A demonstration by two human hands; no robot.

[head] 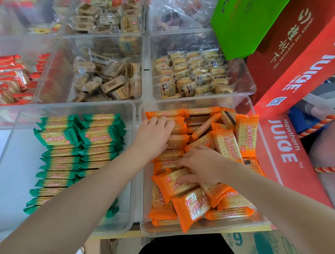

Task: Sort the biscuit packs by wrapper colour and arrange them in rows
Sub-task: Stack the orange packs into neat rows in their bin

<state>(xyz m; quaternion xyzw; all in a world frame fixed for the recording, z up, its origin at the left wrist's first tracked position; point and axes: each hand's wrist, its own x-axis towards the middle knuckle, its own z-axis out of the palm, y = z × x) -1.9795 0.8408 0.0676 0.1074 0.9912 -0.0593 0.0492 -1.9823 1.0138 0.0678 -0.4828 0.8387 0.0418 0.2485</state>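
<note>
Over right bin point(266, 222): left hand point(153, 136) spread, pressing orange packs point(225, 143) into row; right hand point(202, 167) spread, steadying loose pile; green packs point(66, 152) already rowed.

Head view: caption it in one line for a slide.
Both hands, left and right, rest on jumbled orange biscuit packs; green packs lie in rows.

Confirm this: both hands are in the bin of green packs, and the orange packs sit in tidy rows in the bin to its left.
Not right. The head view shows the colours swapped: the left hand and right hand are in the bin of orange packs, which lie jumbled, and the green packs sit in tidy rows in the bin to its left.
</note>
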